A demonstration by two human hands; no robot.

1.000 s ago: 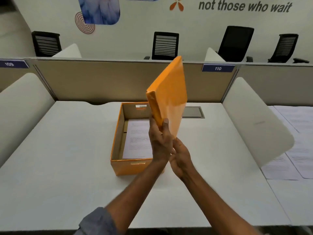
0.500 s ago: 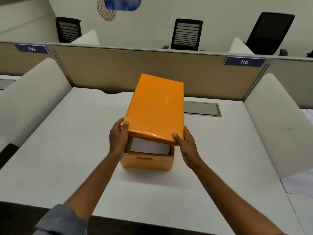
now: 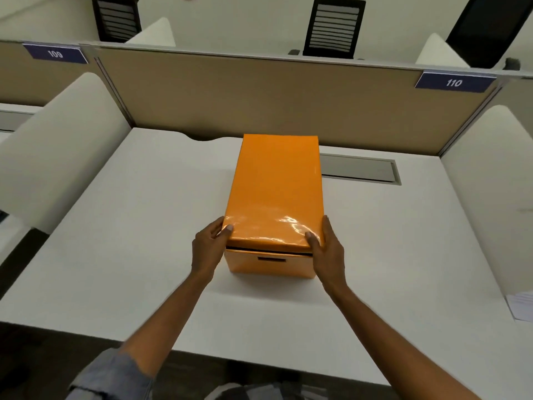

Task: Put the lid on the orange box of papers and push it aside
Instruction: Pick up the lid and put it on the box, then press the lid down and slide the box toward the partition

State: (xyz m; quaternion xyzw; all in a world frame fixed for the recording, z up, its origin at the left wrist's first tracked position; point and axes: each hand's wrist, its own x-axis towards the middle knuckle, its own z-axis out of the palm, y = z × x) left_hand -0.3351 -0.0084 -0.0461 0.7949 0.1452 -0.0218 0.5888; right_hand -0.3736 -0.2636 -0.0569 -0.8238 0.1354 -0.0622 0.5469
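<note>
Hands are working at the near end of an orange box (image 3: 269, 262) that is sitting near the middle of a white desk (image 3: 138, 226), its long side running away toward the tan partition (image 3: 259, 99) at the far edge. The orange lid (image 3: 277, 189) is lying flat over the box and covering it from end to end, though a thin dark gap is showing between the lid's near rim and the box wall below, just above a small slot in that wall. The left hand (image 3: 208, 249) is gripping the lid's near left corner, thumb pressing on the glossy top and the other fingers curling down along the side. The right hand (image 3: 327, 249) is gripping the near right corner in the same way, thumb lying on top and the palm pressing against the side. A grey recessed panel (image 3: 359, 169) is showing in the desk just right of the box's far half. White curved dividers (image 3: 54, 140) are standing at the left and right sides of the desk. Blue plates reading 109 (image 3: 55, 54) and 110 (image 3: 455, 82) are hanging on the partition top, and black chairs (image 3: 333, 27) are standing beyond it. A grey sleeve (image 3: 112, 376) is covering the left forearm at the near edge.
</note>
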